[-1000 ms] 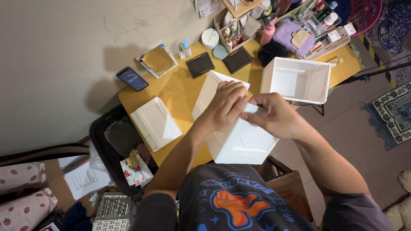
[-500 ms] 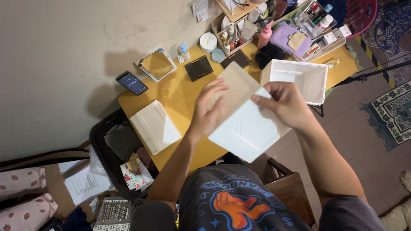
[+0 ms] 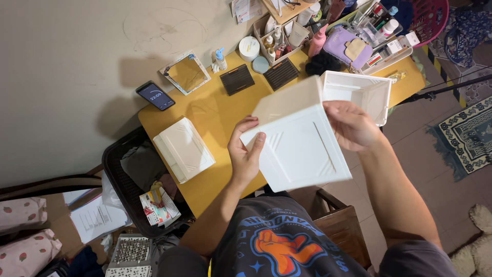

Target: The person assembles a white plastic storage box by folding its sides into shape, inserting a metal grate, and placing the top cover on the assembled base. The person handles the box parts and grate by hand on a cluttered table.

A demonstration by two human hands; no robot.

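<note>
I hold a white plastic box (image 3: 297, 141) up above the yellow table (image 3: 210, 110), one flat side with raised line patterns facing me. My left hand (image 3: 245, 149) grips its left edge, thumb on the front face. My right hand (image 3: 353, 125) grips its right edge. A second white box (image 3: 359, 92) stands open on the table just behind it. A third white box (image 3: 183, 149) lies on its side at the table's left end.
A phone (image 3: 155, 95), a square mirror (image 3: 187, 73), two dark slatted grilles (image 3: 259, 77) and trays of bottles and cosmetics (image 3: 328, 31) fill the table's far side. A black basket (image 3: 138, 179) sits lower left. A wooden chair (image 3: 338, 220) is under me.
The box was resting on the table under both hands; I have lifted it and turned it so a patterned side faces me, hands shifted to its left and right edges.
</note>
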